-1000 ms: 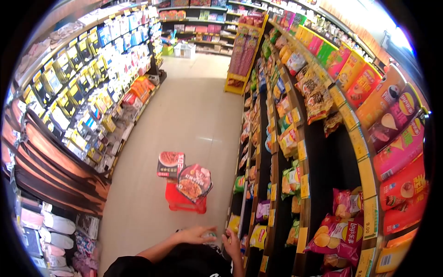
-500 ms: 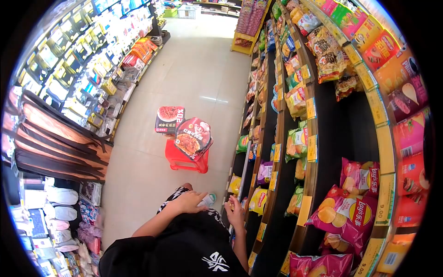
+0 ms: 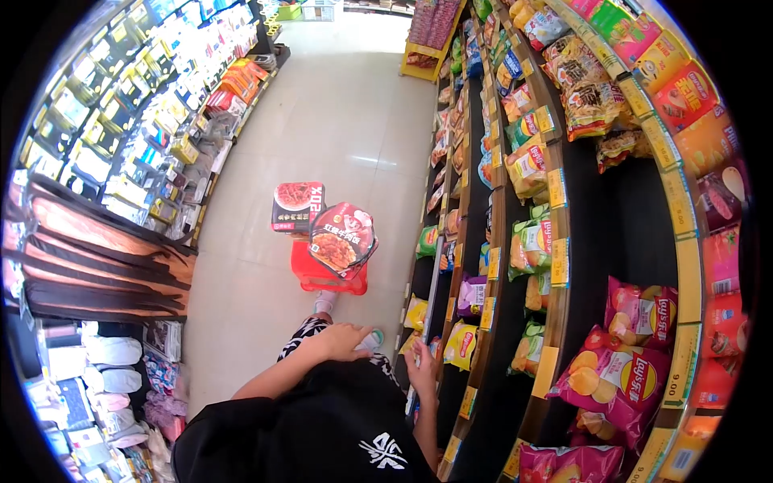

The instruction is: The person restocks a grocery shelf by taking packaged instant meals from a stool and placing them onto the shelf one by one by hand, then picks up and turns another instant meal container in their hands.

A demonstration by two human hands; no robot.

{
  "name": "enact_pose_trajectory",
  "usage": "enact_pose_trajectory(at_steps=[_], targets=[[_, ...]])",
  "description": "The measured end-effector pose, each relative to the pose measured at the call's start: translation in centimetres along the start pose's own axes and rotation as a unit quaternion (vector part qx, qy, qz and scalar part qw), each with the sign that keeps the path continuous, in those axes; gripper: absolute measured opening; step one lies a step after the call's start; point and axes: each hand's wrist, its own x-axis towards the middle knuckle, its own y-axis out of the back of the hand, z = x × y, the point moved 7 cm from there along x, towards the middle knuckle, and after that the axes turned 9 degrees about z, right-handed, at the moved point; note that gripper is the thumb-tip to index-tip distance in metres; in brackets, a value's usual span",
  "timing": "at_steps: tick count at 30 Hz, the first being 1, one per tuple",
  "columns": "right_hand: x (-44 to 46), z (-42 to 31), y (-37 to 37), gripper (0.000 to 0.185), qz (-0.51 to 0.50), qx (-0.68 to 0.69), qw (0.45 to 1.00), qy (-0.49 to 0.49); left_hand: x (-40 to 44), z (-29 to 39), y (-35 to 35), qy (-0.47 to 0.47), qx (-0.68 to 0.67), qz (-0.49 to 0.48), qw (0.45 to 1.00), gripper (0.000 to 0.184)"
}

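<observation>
My left hand (image 3: 342, 342) rests in front of my black shirt and patterned shorts, fingers stretched out, holding nothing that I can see. Beside the lower shelf edge, my right hand (image 3: 420, 369) is raised with its fingers loosely apart and nothing visible in it. Ahead on the floor is a red plastic stool (image 3: 326, 280). A round instant rice meal (image 3: 344, 240) with a dark lid lies on it. Next to that, a black-and-red boxed meal (image 3: 297, 206) sits at the stool's far left. Closest to my right hand on the shelves is a yellow chip bag (image 3: 460, 346).
Shelves of snacks line my right, with pink chip bags (image 3: 612, 378) and yellow price strips (image 3: 683, 366). On my left are hanging packaged goods (image 3: 121, 137) and a brown-and-black striped cloth (image 3: 105, 249). A tiled floor (image 3: 314, 121) runs between them.
My view has shifted slightly forward; the shelves on the right appear larger. One foot now shows near the stool. Both hands keep much the same pose.
</observation>
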Motion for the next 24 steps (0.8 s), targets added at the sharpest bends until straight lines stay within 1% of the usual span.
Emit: enact_pose_trajectory(at_steps=[2,6,9,12,13,15,18,19,22,24], targets=[[0.9,-0.8,-0.7,0.044,0.004,0.005,1.000,-0.012,0.4,-1.4,1.1,-0.013,0.005,0.017,1.000,0.067],[3.2,-4.2,-3.0,0.043,0.025,-0.006,1.000,-0.003,1.0,-4.1,5.0,-0.048,0.035,0.101,0.993,0.066],[5.3,-7.0,-6.0,0.042,0.020,0.001,0.999,0.027,1.3,-6.1,9.3,-0.057,-0.049,0.142,0.987,0.067],[7.6,-9.2,-9.3,0.041,0.009,-0.003,0.999,0.041,-0.5,-7.7,14.6,-0.003,-0.145,0.138,0.980,0.065],[8.4,-10.1,-10.0,0.039,0.025,-0.009,0.998,0.052,-1.2,-7.8,16.8,-0.015,-0.171,0.165,0.971,0.064],[9.7,-11.8,-11.9,0.036,0.021,0.033,0.998,0.041,-2.8,-9.1,20.6,-0.037,-0.222,0.220,0.949,0.062],[12.4,-15.7,-14.6,0.034,0.008,0.061,0.997,0.040,-2.9,-14.2,23.7,-0.007,-0.230,0.334,0.914,0.059],[13.1,-17.5,-15.5,0.033,0.003,0.065,0.997,0.040,-2.0,-18.7,22.0,0.023,-0.195,0.340,0.920,0.061],[14.8,-24.6,-18.4,0.035,-0.061,0.188,0.980,0.017,-1.7,-27.5,20.3,0.154,-0.079,0.403,0.899,0.071],[16.3,-26.0,-21.8,0.037,-0.111,0.217,0.970,0.005,-0.5,-33.8,17.4,0.185,-0.151,0.369,0.898,0.081]])
